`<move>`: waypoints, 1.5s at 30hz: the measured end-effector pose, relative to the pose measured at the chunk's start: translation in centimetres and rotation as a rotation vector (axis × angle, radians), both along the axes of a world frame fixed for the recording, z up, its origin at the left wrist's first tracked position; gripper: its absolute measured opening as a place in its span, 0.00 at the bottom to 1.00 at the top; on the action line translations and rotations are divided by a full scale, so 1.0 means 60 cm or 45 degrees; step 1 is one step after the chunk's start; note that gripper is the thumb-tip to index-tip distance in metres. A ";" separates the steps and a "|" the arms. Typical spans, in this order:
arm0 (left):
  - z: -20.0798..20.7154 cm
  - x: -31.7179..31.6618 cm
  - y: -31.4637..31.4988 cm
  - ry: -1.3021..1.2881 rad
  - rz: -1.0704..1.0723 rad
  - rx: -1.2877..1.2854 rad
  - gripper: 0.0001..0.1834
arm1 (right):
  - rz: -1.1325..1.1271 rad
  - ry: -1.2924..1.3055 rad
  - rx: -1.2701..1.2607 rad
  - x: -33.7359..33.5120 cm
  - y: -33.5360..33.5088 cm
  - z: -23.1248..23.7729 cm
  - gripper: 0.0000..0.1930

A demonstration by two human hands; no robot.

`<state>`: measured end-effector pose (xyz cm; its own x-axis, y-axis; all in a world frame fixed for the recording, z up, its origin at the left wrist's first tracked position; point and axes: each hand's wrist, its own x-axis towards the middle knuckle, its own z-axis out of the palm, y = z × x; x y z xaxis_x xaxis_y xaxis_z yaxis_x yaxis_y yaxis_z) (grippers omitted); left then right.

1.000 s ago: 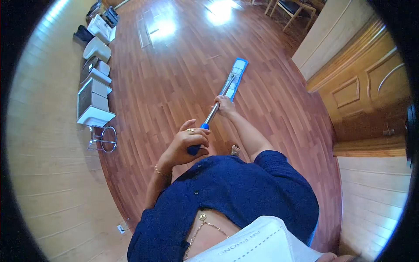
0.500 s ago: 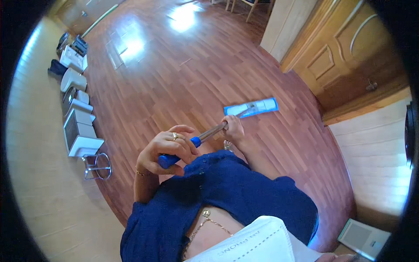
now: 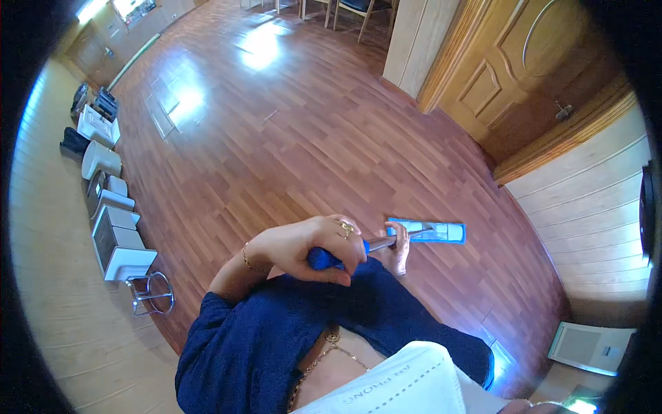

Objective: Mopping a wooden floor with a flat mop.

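Note:
A flat floor mop (image 3: pixel 452 232) with a white plate and blue pad edge lies on the wood floor, a little right of centre. Its metal pole rises toward me and ends in a blue grip. My left hand (image 3: pixel 321 245) is wrapped round that blue grip near my chest. Lower on the pole, closer to the mop head, my right hand (image 3: pixel 398 252) holds the metal shaft with its fingers curled round it. My right forearm is mostly hidden behind my dark blue top.
Along the left wall stand a chrome-framed stool (image 3: pixel 152 293), several pale cabinet-like units (image 3: pixel 124 234) and a dark bag (image 3: pixel 74 141). A wooden door (image 3: pixel 510 90) is on the right. A pale box-shaped appliance (image 3: pixel 593 347) stands at lower right. Chairs (image 3: pixel 355 17) are at the far end.
The mop head has come closer to me and a little to the right. Both hands have shifted right with the pole, keeping their grip.

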<state>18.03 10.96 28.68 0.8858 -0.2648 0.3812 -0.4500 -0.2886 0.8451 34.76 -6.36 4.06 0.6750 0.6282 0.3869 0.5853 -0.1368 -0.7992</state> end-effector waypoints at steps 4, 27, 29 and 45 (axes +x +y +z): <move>0.010 0.013 0.005 0.014 0.030 -0.001 0.06 | 0.029 0.052 -0.023 0.020 0.019 0.008 0.10; -0.192 0.121 0.066 0.151 1.049 0.225 0.11 | 0.720 0.723 -0.087 0.287 0.474 -0.235 0.10; -0.219 0.111 0.059 0.083 1.312 0.273 0.12 | 0.889 0.055 -0.171 0.262 0.513 -0.227 0.18; -0.070 -0.075 -0.082 0.018 2.069 0.801 0.09 | 1.620 -0.533 -0.160 -0.130 0.503 -0.065 0.18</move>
<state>13.56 6.03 24.48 0.3799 0.7297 0.5685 0.6123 -0.6590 0.4368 26.95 23.85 0.17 -0.5533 0.7719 0.3131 0.5551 0.6219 -0.5524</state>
